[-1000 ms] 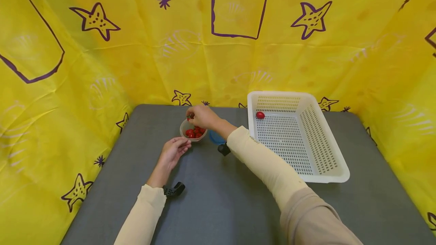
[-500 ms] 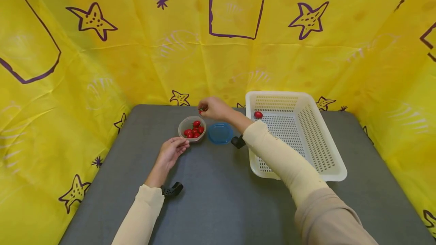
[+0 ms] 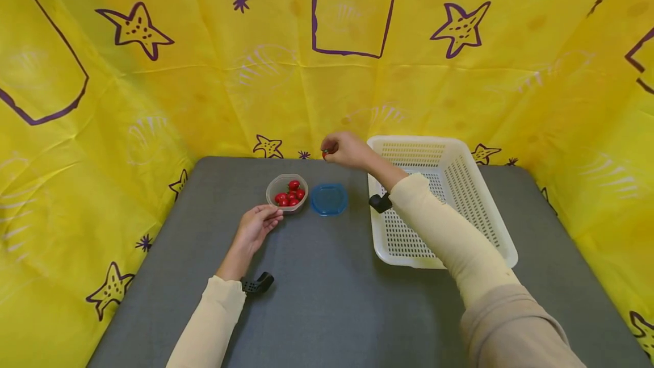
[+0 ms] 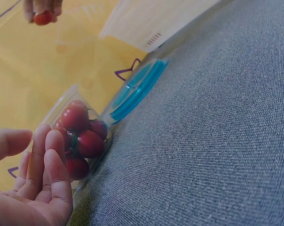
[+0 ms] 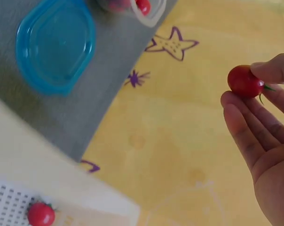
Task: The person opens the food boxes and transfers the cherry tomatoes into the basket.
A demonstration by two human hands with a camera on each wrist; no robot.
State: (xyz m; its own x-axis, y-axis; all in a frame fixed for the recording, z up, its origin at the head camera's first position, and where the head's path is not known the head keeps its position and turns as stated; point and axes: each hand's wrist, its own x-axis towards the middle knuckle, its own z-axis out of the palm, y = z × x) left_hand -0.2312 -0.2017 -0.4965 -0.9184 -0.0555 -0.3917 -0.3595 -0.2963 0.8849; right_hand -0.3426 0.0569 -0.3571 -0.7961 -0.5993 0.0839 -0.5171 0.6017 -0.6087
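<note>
In the head view, my right hand (image 3: pixel 347 149) is raised behind the blue lid (image 3: pixel 329 199), near the basket's back left corner. It pinches a small red cherry tomato (image 5: pixel 245 81) with a green stem between thumb and fingers. My left hand (image 3: pixel 254 229) is at the near edge of a clear plastic container (image 3: pixel 272 186), its thumb and fingertips at the rim, apparently pinching it. Several cherry tomatoes (image 4: pixel 90 143) lie inside the container. Another cherry tomato (image 5: pixel 41 214) sits in the white basket (image 3: pixel 377 237), hidden by my right arm in the head view.
The blue lid lies flat on the grey tabletop (image 3: pixel 327 300), between container and basket. The perforated basket takes up the right part of the table. A yellow patterned cloth (image 3: pixel 204 101) hangs behind and beside the table.
My right hand has lifted a cherry tomato out of the container and carried it rightward, past the lid, toward the basket. The left hand stays at the container's rim.
</note>
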